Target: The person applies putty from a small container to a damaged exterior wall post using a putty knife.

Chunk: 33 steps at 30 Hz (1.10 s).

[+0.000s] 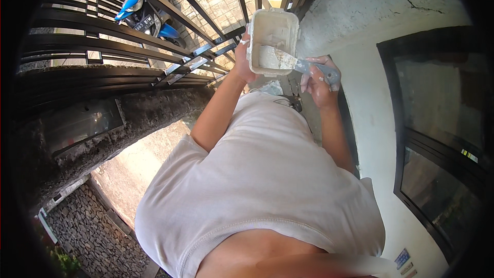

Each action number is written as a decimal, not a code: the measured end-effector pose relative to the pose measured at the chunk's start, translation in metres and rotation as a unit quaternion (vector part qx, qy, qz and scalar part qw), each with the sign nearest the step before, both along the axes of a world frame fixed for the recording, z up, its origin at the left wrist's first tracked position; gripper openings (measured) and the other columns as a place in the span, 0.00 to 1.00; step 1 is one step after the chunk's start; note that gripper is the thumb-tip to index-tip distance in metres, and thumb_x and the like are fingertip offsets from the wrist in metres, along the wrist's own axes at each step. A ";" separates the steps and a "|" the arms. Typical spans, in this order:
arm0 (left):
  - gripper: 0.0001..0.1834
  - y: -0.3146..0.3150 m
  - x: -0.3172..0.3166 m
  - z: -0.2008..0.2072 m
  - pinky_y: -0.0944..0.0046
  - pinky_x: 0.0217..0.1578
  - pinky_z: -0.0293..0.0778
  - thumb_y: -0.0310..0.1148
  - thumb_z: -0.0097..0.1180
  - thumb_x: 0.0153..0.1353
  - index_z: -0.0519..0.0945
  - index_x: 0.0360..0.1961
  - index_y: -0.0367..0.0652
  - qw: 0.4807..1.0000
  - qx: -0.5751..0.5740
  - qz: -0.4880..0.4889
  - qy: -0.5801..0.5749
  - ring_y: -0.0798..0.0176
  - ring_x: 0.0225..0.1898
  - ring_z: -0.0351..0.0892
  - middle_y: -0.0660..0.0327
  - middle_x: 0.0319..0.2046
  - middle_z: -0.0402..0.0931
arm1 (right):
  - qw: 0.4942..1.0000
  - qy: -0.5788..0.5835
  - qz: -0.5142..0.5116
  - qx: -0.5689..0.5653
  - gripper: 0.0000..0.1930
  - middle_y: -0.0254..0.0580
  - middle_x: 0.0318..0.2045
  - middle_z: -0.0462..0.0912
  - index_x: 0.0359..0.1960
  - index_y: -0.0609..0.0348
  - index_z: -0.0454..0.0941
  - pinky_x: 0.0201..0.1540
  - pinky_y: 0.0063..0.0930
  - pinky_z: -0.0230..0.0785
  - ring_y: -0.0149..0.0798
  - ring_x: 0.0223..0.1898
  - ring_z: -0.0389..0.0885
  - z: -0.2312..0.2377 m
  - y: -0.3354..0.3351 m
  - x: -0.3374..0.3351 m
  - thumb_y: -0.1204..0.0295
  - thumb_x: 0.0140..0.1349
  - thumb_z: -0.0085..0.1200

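Observation:
My left hand [242, 61] grips the left side of a white, rectangular plastic tub [251, 41]. Pale, paste-like filler [277, 28] coats the tub's inside. In my right hand [321, 85] is a putty knife with a grey handle [307, 67]. Its blade [271, 57], smeared with white filler, reaches into the near part of the tub. White smudges mark the fingers of both hands. The lower fingers of my left hand are partly hidden by the tub.
Black metal railings [139, 46] run along the left and far side. A blue motorcycle [149, 15] stands beyond them on paving. On the right rise a cracked grey wall [370, 10] and a dark-framed window [437, 87]. A rough ledge [149, 108] lies at the left.

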<state>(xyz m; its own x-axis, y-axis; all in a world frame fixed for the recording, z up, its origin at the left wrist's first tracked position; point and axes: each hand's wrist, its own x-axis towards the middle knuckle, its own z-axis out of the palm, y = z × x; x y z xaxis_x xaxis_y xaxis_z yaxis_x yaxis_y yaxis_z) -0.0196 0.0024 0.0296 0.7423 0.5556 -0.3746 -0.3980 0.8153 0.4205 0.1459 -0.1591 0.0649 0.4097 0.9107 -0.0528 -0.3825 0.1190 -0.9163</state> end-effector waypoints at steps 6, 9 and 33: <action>0.34 -0.005 0.006 0.019 0.46 0.59 0.77 0.60 0.35 0.76 0.69 0.69 0.48 0.991 0.083 -0.031 0.105 0.52 0.58 0.80 0.56 0.59 0.78 | 0.999 0.039 0.003 0.019 0.11 0.43 0.21 0.80 0.46 0.69 0.76 0.18 0.21 0.64 0.31 0.17 0.76 -0.015 -0.004 0.002 0.73 0.67 0.57; 0.33 -0.008 0.008 0.019 0.48 0.61 0.77 0.60 0.35 0.77 0.68 0.71 0.49 0.985 0.103 -0.070 0.120 0.52 0.60 0.79 0.55 0.61 0.76 | 0.999 0.042 0.000 0.026 0.12 0.43 0.21 0.80 0.47 0.68 0.75 0.18 0.21 0.65 0.30 0.17 0.76 -0.023 -0.008 0.008 0.73 0.67 0.57; 0.42 -0.001 0.004 -0.010 0.22 0.49 0.76 0.68 0.30 0.71 0.65 0.74 0.51 0.986 -0.018 -0.068 -0.152 0.43 0.58 0.77 0.53 0.66 0.70 | 0.867 -0.481 -0.029 0.124 0.18 0.49 0.34 0.84 0.52 0.67 0.82 0.36 0.26 0.75 0.38 0.32 0.83 0.033 -0.036 0.000 0.83 0.59 0.65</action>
